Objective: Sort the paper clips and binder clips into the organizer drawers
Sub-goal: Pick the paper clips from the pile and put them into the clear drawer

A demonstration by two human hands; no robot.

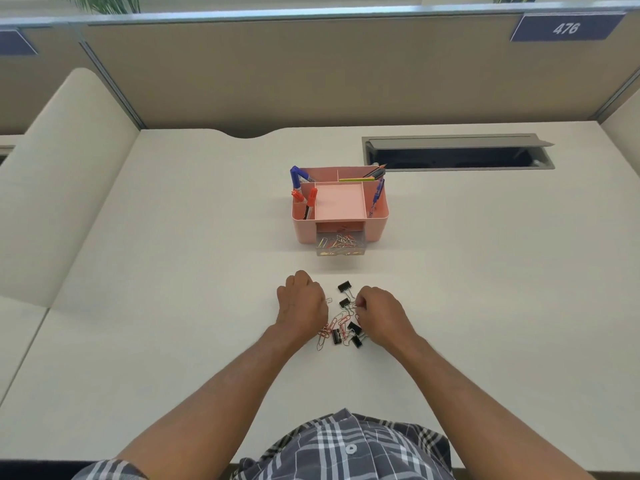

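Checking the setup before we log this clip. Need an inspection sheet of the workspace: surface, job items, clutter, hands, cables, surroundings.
Surface: white desk, matte.
Job's things: pink organizer mid-desk, its clear drawer pulled out and holding paper clips; loose pile of paper clips and black binder clips on the desk between the hands.
Clutter: markers and pencils stand in the organizer's compartments.
Hands: left hand rests curled at the pile's left edge, what it holds is hidden; right hand pinches something small at the pile's right side, too small to name.
Cables: nothing seen; desk cable hatch is open.
Surroundings: beige cubicle partition with plate 476.
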